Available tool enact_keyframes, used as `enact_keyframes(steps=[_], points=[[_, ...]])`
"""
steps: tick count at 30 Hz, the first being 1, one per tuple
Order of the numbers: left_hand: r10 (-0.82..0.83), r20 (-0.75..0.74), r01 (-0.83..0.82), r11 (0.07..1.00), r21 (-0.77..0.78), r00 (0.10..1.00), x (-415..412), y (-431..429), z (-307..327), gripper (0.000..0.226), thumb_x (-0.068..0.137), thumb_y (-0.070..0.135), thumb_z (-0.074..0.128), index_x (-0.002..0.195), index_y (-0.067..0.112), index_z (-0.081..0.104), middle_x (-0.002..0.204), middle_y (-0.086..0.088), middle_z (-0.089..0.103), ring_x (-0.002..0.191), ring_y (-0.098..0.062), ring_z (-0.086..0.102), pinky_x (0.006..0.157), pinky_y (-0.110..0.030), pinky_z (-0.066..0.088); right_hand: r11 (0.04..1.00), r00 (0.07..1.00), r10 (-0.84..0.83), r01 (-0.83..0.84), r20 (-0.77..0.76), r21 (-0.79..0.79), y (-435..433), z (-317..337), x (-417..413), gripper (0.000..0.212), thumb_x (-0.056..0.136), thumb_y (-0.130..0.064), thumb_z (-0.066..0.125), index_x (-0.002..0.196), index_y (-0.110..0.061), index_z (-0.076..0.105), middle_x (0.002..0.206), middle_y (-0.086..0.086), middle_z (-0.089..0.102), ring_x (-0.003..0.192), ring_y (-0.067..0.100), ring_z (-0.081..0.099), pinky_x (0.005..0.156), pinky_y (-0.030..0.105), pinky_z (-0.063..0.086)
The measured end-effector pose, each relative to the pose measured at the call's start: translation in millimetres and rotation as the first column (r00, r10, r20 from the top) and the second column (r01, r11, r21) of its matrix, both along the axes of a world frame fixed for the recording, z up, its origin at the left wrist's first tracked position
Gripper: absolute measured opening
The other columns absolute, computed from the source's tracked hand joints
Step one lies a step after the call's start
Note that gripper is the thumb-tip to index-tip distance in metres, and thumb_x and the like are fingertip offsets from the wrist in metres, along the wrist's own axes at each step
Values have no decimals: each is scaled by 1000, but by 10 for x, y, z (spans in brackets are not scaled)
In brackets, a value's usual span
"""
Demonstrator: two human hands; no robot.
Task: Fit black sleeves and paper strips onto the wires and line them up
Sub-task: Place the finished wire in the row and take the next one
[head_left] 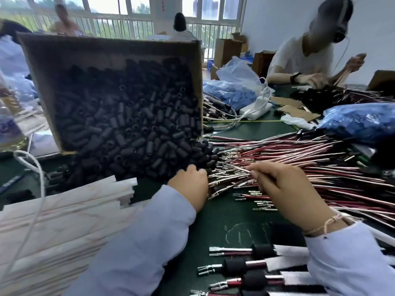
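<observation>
blue bag, white charger, person opposite

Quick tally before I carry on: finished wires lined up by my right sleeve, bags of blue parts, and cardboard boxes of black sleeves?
Finished wires: 4 (nearest one cut by the frame edge)
Bags of blue parts: 2
Cardboard box of black sleeves: 1
Total: 7

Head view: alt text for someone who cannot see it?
The right hand pinches one wire from the red wire pile while the left hand touches spilled black sleeves. Nearest the camera, finished wires lie in a row.
</observation>
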State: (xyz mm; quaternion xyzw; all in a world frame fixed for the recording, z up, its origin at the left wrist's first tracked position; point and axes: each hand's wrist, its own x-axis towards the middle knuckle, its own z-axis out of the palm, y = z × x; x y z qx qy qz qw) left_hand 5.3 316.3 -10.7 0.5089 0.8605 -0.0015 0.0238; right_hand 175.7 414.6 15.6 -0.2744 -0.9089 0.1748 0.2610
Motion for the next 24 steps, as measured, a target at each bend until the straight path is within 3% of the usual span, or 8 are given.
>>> enact_keyframes(steps=[3, 6, 10, 12, 16, 18, 21, 24], points=[[-130, 173, 135, 991, -13, 976, -144, -148, 216, 23, 91, 25, 63, 110, 11, 60, 113, -5, 59, 104, -23, 57, 88, -31, 46, 999, 999, 40, -39, 22, -38, -64, 32, 9, 21, 89, -37, 60, 104, -30, 74, 81, -19, 67, 80, 8, 62, 75, 32, 50], [-280, 450, 192, 954, 231, 848, -244, -378, 558, 11, 86, 28, 68, 92, 25, 60, 90, 6, 64, 85, -9, 61, 75, -20, 47, 983, 977, 166, -175, -134, -62, -181, 117, 70, 22, 84, -55, 57, 98, -45, 71, 80, -17, 71, 80, 4, 65, 72, 36, 54], [-455, 808, 38, 878, 477, 374, -273, -614, 805, 20, 80, 28, 62, 96, 18, 56, 80, 0, 66, 71, -15, 71, 52, -17, 48, 950, 906, 286, -310, -312, -30, -349, 197, 144, 26, 84, -53, 59, 106, -43, 71, 75, -14, 68, 70, 8, 64, 60, 13, 46], [-506, 819, -9, 850, 527, 270, -263, -651, 838, 23, 81, 22, 57, 103, 16, 54, 83, 1, 70, 74, -18, 72, 54, -18, 51, 951, 887, 274, -308, -372, -33, -397, 227, 145, 26, 83, -53, 60, 103, -42, 73, 68, -7, 64, 61, 10, 59, 54, 11, 40], [-568, 817, -58, 816, 575, 95, -229, -641, 839, 27, 86, 10, 54, 112, 15, 60, 97, 1, 69, 92, -22, 71, 71, -22, 57, 955, 833, 240, -294, -498, -31, -460, 273, 201, 21, 81, -49, 63, 97, -40, 74, 68, 3, 66, 60, 16, 62, 50, 29, 47], [-577, 817, -90, 813, 575, 8, -196, -628, 832, 23, 83, 10, 59, 103, 16, 68, 99, -1, 70, 97, -24, 70, 73, -24, 57, 954, 823, 243, -298, -513, -26, -448, 275, 126, 16, 79, -47, 68, 85, -35, 77, 67, -2, 67, 60, 13, 63, 52, 25, 49], [-551, 828, -115, 833, 541, -104, -134, -605, 833, 20, 76, 11, 62, 92, 15, 73, 97, -4, 70, 101, -26, 69, 73, -24, 57, 937, 811, 153, -301, -565, -179, -375, 231, 59, 26, 57, -46, 88, 70, -26, 78, 60, -10, 66, 59, 5, 63, 63, 17, 48], [-541, 823, -184, 839, 513, -173, -84, -593, 839, 19, 71, 10, 65, 88, 14, 74, 97, -6, 70, 101, -28, 68, 70, -24, 57, 973, 831, 210, -229, -516, 28, -421, 245, 124, 3, 82, -15, 74, 81, -16, 76, 73, -14, 67, 70, 2, 64, 66, 11, 46]])
